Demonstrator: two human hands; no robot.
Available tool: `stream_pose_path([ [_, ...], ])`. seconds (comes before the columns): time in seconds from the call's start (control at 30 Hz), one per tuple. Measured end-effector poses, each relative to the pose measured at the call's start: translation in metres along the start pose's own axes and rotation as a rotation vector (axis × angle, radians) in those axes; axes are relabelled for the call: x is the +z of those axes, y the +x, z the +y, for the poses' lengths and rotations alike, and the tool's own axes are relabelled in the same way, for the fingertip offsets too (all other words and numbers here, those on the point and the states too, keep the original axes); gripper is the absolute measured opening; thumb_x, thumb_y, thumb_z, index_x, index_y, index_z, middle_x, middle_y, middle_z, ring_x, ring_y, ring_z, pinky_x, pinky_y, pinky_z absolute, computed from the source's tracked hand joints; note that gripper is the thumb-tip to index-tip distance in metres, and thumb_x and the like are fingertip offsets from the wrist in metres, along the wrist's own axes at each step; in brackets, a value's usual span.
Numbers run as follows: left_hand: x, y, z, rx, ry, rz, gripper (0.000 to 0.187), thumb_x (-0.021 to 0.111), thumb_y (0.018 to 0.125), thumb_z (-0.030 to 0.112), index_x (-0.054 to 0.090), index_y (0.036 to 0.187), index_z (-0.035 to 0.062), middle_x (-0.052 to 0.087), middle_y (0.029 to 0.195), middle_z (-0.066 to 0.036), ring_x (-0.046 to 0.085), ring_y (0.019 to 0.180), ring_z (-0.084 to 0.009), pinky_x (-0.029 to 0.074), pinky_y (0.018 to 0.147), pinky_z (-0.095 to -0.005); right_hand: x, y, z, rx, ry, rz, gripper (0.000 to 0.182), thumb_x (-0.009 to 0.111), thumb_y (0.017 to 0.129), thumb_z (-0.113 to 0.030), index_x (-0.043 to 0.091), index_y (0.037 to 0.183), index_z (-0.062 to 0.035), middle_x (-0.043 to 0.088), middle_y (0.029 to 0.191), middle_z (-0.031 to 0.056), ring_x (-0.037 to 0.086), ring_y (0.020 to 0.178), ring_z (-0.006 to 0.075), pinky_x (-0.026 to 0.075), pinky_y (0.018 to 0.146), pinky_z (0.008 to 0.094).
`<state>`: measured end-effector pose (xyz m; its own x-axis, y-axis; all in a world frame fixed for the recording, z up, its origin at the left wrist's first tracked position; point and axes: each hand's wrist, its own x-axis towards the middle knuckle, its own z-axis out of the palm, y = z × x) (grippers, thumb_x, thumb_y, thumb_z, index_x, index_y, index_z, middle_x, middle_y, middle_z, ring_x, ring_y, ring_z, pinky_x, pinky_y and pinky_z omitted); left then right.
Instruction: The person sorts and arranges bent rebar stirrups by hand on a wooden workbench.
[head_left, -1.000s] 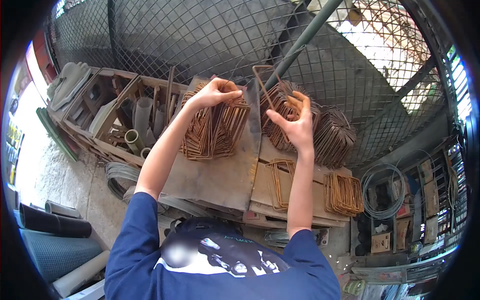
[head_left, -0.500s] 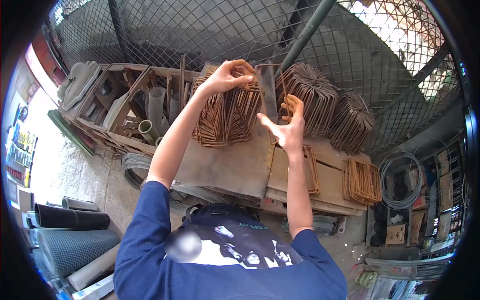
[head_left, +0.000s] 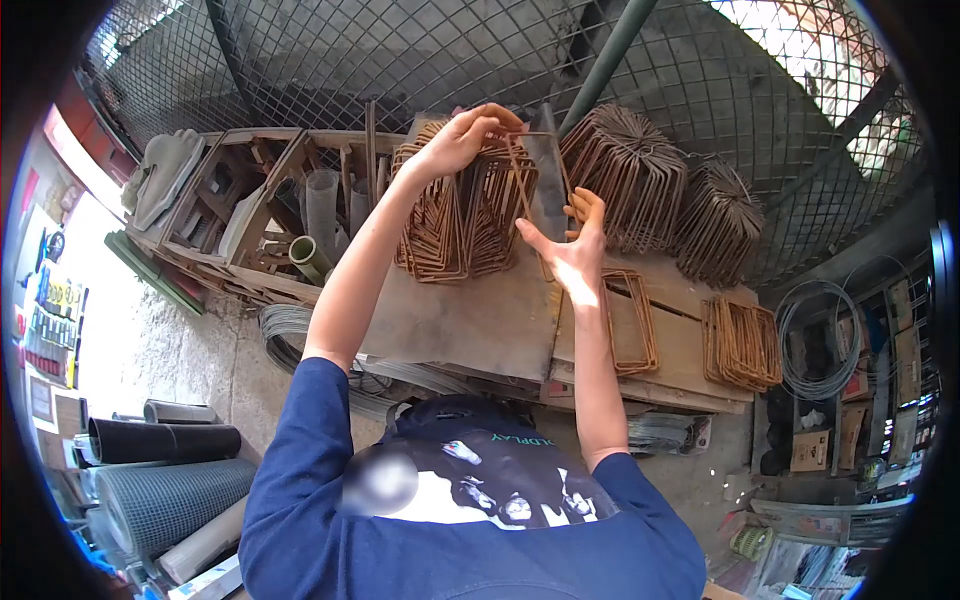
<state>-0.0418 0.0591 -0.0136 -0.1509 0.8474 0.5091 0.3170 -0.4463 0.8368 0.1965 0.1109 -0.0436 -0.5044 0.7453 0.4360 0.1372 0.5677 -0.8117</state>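
A rusty rectangular steel stirrup (head_left: 520,178) stands upright between my hands, above the wooden bench. My left hand (head_left: 455,146) is closed, its curled fingers on the stirrup's upper left corner. Lower down, my right hand (head_left: 577,243) grips the same stirrup across its width, thumb at one long side and fingers at the other. Directly behind my left hand sits a bundle of rusty stirrups (head_left: 430,235). More hanging bundles of stirrups (head_left: 625,185) are to the right of my hands. Two or so loose stirrups (head_left: 640,325) lie on the bench by my right forearm.
The bench top (head_left: 450,325) runs across in front of me. Another stirrup stack (head_left: 740,342) is at its right end. Wire mesh (head_left: 420,60) and a slanted green pole (head_left: 610,65) rise behind. Wooden racks (head_left: 260,190) hold tubes at left; a wire coil (head_left: 820,340) hangs right.
My left hand has moved onto the stirrup's top corner, and its fingers have folded over. The right hand keeps about the same hold. The whole view has shifted slightly.
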Motion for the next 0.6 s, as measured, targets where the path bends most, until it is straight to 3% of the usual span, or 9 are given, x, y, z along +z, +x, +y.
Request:
stream_pose_path([
  [0.07,0.001,0.0,0.0,0.015,-0.015,-0.008,0.045,0.024,0.104,0.027,0.054,0.113,-0.0053,0.062,0.11,-0.016,0.059,0.109,-0.0237,0.043,0.1,-0.0362,0.004,-0.005,0.003,0.01,-0.039,-0.03,0.092,0.088,0.058,-0.039,0.039,0.125,-0.0005,0.052,0.12,0.0205,0.054,0.107,0.0312,0.045,0.087,0.0415],
  [0.17,0.003,0.0,0.0,0.058,-0.018,0.047,0.048,0.025,0.104,0.026,0.06,0.104,-0.0064,0.067,0.099,-0.015,0.064,0.095,-0.0216,0.048,0.092,-0.0328,0.021,-0.018,0.023,-0.042,-0.039,0.024,0.09,0.087,0.06,-0.04,0.039,0.124,0.0007,0.051,0.117,0.0202,0.053,0.108,0.0323,0.044,0.089,0.0423],
  [0.27,0.005,-0.002,0.01,-0.091,-0.1,0.043,0.054,0.023,0.105,0.032,0.061,0.101,-0.0058,0.067,0.1,-0.017,0.065,0.093,-0.0213,0.049,0.09,-0.0334,0.04,-0.029,0.052,-0.118,-0.082,0.037,0.091,0.086,0.061,-0.042,0.038,0.124,0.0024,0.048,0.115,0.0198,0.05,0.108,0.034,0.043,0.092,0.0437],
  [0.43,0.0,-0.001,0.004,-0.111,-0.136,-0.015,0.058,0.022,0.104,0.039,0.059,0.105,-0.006,0.067,0.098,-0.018,0.064,0.096,-0.0248,0.049,0.093,-0.0364,0.046,-0.02,0.043,-0.215,-0.142,0.036,0.098,0.081,0.064,-0.054,0.036,0.127,0.0058,0.046,0.117,0.022,0.047,0.114,0.0367,0.039,0.097,0.0431],
  [0.5,0.004,-0.001,0.005,-0.112,-0.172,-0.004,0.058,0.022,0.104,0.04,0.059,0.105,-0.0058,0.067,0.097,-0.018,0.065,0.095,-0.0246,0.049,0.092,-0.036,0.045,0.002,0.026,-0.222,-0.088,0.099,0.089,0.077,0.07,-0.053,0.039,0.127,0.0052,0.049,0.119,0.024,0.049,0.114,0.0364,0.04,0.096,0.0423],
  [0.57,0.01,-0.003,0.008,-0.087,-0.056,0.117,0.059,0.023,0.104,0.04,0.059,0.087,-0.0032,0.063,0.077,-0.009,0.06,0.071,-0.0181,0.049,0.072,-0.0301,0.041,0.028,0.004,-0.282,0.183,0.143,0.061,0.068,0.085,-0.042,0.047,0.122,0.0027,0.059,0.11,0.0221,0.059,0.1,0.0324,0.046,0.087,0.0388],
  [0.6,0.01,-0.003,0.007,-0.09,-0.054,0.114,0.059,0.023,0.104,0.04,0.059,0.087,-0.0032,0.063,0.077,-0.009,0.06,0.071,-0.0181,0.049,0.072,-0.0301,0.04,0.039,-0.005,-0.278,0.186,0.146,0.061,0.068,0.085,-0.042,0.047,0.122,0.0027,0.059,0.11,0.0221,0.059,0.1,0.0324,0.046,0.087,0.0388],
])
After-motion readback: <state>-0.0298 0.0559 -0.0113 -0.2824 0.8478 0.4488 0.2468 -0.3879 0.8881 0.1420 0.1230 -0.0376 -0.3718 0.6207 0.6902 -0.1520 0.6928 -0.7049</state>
